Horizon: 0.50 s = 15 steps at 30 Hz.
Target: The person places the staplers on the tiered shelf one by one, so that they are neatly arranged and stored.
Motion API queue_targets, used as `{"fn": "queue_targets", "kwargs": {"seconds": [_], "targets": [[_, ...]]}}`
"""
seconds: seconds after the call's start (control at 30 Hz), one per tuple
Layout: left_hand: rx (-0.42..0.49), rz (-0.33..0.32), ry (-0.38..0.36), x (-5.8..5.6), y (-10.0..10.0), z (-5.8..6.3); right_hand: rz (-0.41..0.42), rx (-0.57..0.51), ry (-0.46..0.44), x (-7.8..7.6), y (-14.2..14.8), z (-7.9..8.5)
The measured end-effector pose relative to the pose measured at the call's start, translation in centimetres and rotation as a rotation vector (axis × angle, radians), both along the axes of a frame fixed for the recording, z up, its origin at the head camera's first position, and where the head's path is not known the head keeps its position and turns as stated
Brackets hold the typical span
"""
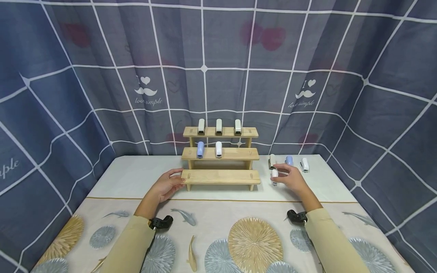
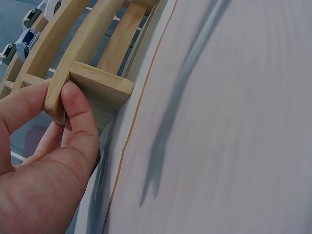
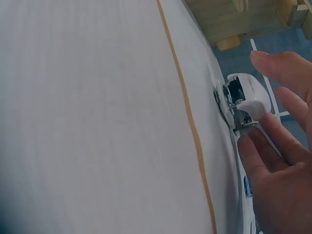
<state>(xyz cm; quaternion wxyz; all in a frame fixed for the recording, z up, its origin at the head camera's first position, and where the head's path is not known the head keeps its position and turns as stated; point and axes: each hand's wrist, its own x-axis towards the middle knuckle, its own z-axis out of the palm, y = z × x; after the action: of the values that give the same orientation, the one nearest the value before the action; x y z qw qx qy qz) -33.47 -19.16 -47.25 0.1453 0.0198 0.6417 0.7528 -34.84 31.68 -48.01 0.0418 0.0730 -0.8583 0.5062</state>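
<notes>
My left hand (image 1: 169, 185) pinches the left end of the lowest board of a three-step wooden stand (image 1: 220, 176). In the left wrist view, the thumb (image 2: 77, 105) lies on one face of the board and the fingers on the other. At the stand's right, my right hand (image 1: 289, 177) reaches round a small white stapler (image 3: 249, 95) on the table. Its thumb (image 3: 273, 66) is apart from the stapler, and the other fingertips are right at its lower side. Just behind stands a cream stapler (image 1: 271, 161), with a blue stapler (image 1: 289, 160) partly hidden by the hand.
Three pale staplers (image 1: 219, 127) line the top step. A blue stapler (image 1: 200, 149) and a white stapler (image 1: 218, 149) sit on the middle step. Another white stapler (image 1: 304, 165) stands farther right on the table. A checked curtain (image 1: 225, 91) surrounds the patterned tablecloth (image 1: 191, 242).
</notes>
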Motion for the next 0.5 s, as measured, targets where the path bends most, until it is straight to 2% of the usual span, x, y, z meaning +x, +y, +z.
{"fn": "queue_targets", "kwargs": {"seconds": [0.23, 0.5], "targets": [[0.006, 0.002, -0.002, -0.09, -0.01, -0.15, 0.033, 0.027, -0.041, 0.07, 0.07, 0.35], [0.005, -0.001, 0.003, -0.09, 0.05, -0.14, 0.087, 0.043, -0.136, -0.23, 0.3, 0.5]]}}
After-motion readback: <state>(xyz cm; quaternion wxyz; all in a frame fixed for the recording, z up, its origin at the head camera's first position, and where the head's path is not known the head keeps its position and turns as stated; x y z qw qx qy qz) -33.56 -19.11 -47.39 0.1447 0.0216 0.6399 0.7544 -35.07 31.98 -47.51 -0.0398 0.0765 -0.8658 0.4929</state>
